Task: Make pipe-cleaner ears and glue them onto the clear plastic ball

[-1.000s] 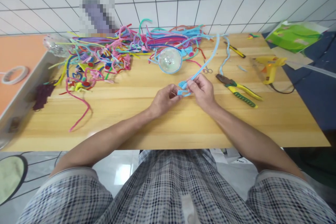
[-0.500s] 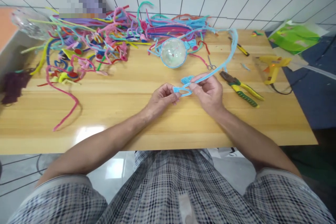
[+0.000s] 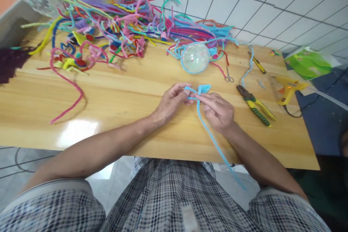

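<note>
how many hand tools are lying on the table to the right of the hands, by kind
pliers: 1
small scissors: 1
hot glue gun: 1
yellow-handled tool, kind too small to tell: 1
total: 4
Both hands, left hand and right hand, hold the light blue pipe cleaner.

Craft workbench: pipe cleaners (image 3: 127, 32), pliers (image 3: 255, 106), glue gun (image 3: 288, 90).

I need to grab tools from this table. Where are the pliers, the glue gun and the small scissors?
pliers (image 3: 255, 106), head view, on the handles.
glue gun (image 3: 288, 90), head view, on the yellow body.
small scissors (image 3: 229, 76), head view, near the finger loops.
</note>
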`<state>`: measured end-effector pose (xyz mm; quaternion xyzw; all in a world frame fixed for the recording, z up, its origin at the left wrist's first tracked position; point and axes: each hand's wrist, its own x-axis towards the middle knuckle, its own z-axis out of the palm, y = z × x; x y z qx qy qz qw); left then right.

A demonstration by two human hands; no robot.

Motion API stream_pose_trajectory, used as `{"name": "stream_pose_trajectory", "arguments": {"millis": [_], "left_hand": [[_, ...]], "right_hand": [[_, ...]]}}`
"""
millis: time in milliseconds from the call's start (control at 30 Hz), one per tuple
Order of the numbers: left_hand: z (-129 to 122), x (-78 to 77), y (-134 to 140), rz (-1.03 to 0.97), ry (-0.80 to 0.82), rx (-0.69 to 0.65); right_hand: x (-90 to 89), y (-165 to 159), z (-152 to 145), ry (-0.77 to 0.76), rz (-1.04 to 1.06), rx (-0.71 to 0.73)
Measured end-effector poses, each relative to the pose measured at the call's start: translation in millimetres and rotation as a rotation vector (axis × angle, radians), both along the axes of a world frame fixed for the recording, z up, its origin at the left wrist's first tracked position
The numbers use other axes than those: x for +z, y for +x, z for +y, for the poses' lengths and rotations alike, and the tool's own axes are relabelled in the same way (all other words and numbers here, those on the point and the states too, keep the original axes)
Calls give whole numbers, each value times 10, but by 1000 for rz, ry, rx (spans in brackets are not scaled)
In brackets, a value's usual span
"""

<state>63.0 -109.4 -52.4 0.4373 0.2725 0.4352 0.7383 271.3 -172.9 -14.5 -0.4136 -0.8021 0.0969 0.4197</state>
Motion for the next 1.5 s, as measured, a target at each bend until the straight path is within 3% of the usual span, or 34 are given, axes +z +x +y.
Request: {"name": "stream_pose_trajectory", "arguments": {"millis": [200,367,633,800,1000,1500], "left_hand": [[-9,11,-11,102,93,107],[-41,16,11,130,139,142],[-77,40,-3,135,220,100],[-99,57,-8,105,209,98],[-112,44,-11,111,234,96],[-119,8,-21,145,289,128]], "right_hand": [[-109,-102,-22,-255,277,-157],[-192,-223,5,-455,506,-153],[-85,-281,3,-297,367,-188],[-88,-253,8,-118,240,-233],[-103,-232,25,-26,118,-272],[-103,-222,11,-14,60,-251]]}}
